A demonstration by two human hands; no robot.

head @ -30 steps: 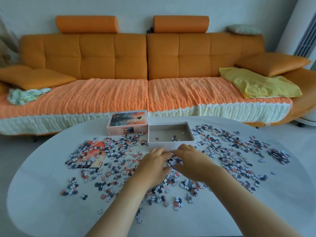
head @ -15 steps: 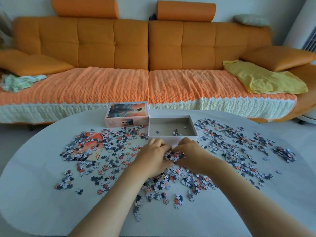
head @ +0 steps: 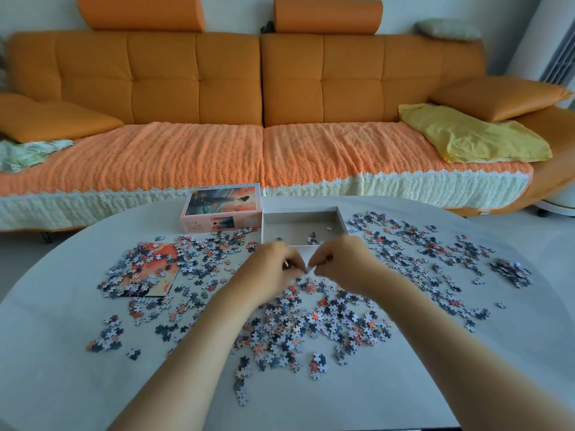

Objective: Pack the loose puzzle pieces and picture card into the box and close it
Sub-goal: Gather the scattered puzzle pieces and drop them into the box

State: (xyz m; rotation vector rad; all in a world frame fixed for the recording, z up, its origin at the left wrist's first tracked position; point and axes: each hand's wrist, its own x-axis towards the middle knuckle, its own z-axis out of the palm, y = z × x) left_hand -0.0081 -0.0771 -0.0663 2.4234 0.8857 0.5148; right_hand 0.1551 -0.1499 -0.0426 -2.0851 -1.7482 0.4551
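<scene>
1. Picture card (head: 158, 253): lies flat at the left of the table (head: 93, 384), mostly buried under loose pieces. Not packed. Well apart from both hands.
2. Lid (head: 222, 206): picture side up, just beside the left wall of the box. It is off, so the closing step is not yet done.
3. Left hand (head: 270, 272): fingers curled inward round a small gather of pieces, with a pale bit showing between them. It sits just in front of the box's near wall, fingertips meeting those of the other hand.
4. Box (head: 298, 209): open and upright, directly beyond the two hands. Only a few pieces lie on its floor.
5. Right hand (head: 342, 262): fingers curled, pinching pieces at the tips, close against the left hand and near the box's front edge.
6. Puzzle pieces (head: 311, 325): a dense scatter lies under and behind the wrists. More spread left over the card and right to a small heap near the table's far right edge.
7. Progress, as judged: an early stage. Nearly all pieces, the card and the lid remain to be dealt with. The held handful lies just short of the box opening.
</scene>
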